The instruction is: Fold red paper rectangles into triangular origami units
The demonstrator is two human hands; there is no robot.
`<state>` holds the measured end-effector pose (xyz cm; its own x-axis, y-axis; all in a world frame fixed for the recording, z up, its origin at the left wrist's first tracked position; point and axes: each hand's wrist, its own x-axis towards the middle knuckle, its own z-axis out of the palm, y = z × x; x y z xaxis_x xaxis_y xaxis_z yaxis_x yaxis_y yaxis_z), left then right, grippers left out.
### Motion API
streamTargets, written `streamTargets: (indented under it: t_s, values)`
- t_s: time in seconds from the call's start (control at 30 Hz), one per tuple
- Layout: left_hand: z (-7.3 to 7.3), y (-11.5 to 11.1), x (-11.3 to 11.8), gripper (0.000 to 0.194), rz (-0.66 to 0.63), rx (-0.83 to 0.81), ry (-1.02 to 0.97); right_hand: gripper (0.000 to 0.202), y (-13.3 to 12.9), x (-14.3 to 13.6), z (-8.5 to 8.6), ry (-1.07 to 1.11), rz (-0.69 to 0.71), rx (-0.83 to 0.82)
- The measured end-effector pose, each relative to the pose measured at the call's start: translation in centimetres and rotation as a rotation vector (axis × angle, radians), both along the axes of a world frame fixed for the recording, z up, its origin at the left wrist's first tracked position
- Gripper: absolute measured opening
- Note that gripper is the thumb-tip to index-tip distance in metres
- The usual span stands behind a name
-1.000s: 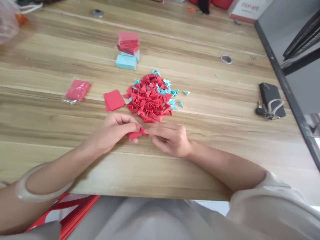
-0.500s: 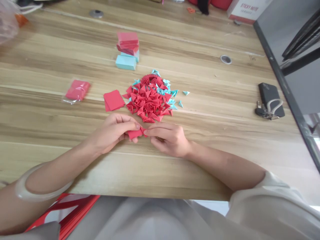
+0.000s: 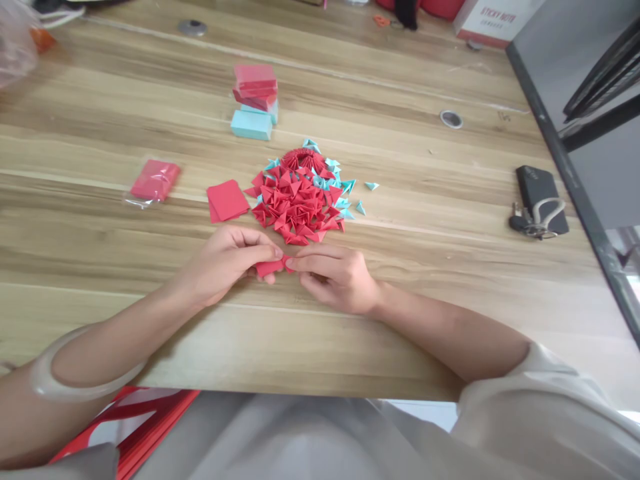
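My left hand [image 3: 227, 261] and my right hand [image 3: 336, 277] meet over the wooden table [image 3: 350, 333], both pinching one small red folded paper piece [image 3: 270, 267] between fingertips. Just beyond them lies a heap of red folded paper triangles [image 3: 296, 202] with several light blue triangles [image 3: 345, 190] along its right and far side. A small stack of flat red paper squares [image 3: 227, 199] lies left of the heap. A pale bangle [image 3: 65, 373] sits on my left forearm.
Blocks of red and light blue note paper [image 3: 254, 100] stand farther back. A wrapped red paper pack [image 3: 155, 180] lies at the left. A dark case with keys [image 3: 540, 200] rests near the right edge. A sticky note box [image 3: 493, 20] is at the far right.
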<state>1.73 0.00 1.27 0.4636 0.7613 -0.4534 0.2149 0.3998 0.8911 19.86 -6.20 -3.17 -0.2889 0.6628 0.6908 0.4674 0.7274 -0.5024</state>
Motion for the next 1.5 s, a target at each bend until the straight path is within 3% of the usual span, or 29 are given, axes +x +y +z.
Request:
streamTargets:
  t_s: [0.2,0.37,0.47,0.57,0.83,1.2,1.37,1.5]
  values:
    - [-0.3,0.0,-0.2,0.017,-0.018,0.110,0.009,0.026,-0.1,0.0,0.3,0.044,0.026,-0.066]
    - [0.1,-0.2,-0.3,0.014,-0.030,0.211,0.106,0.026,-0.1,0.1,0.8,0.222,0.018,-0.281]
    - [0.3,-0.3,-0.3,0.011,-0.046,0.239,0.107,0.016,0.1,0.1,1.3,0.194,0.004,-0.386]
    - [0.4,-0.3,-0.3,0.013,-0.090,0.291,0.108,0.018,0.3,0.0,1.5,0.157,0.039,-0.449]
    - [0.4,-0.5,-0.4,0.014,-0.108,0.357,0.160,0.020,0.6,-0.1,1.2,0.223,0.047,-0.501]
    - [0.2,-0.5,-0.2,0.014,-0.071,0.380,0.130,0.014,0.4,-0.1,1.1,0.371,0.008,-0.695]
    - [0.6,-0.4,-0.1,0.016,-0.164,0.402,0.175,0.016,0.4,0.0,1.0,0.458,0.017,-0.715]
    - [0.9,-0.4,0.0,0.016,-0.243,0.388,0.156,0.015,0.5,0.0,1.1,0.409,0.035,-0.690]
